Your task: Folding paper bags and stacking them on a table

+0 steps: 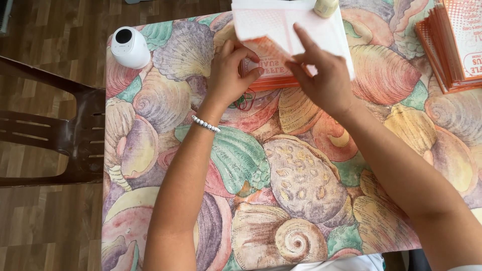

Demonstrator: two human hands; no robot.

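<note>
My left hand (pixel 230 73) and my right hand (pixel 321 75) both grip a white and orange paper bag (pixel 281 30) over the far middle of the table. The left fingers pinch the bag's printed orange lower edge (pixel 268 70). My right index finger lies stretched along the white panel, which is blurred. A beaded bracelet (pixel 205 124) circles my left wrist. Red and green rubber bands (pixel 244 99) lie on the cloth just under my left hand.
A shell-patterned cloth covers the table (pixel 281 180). A stack of orange and white paper bags (pixel 454 45) sits at the far right. A white round device (pixel 129 47) stands at the far left corner, a small bottle (pixel 326 7) at the far edge. A brown plastic chair (pixel 60 130) stands left.
</note>
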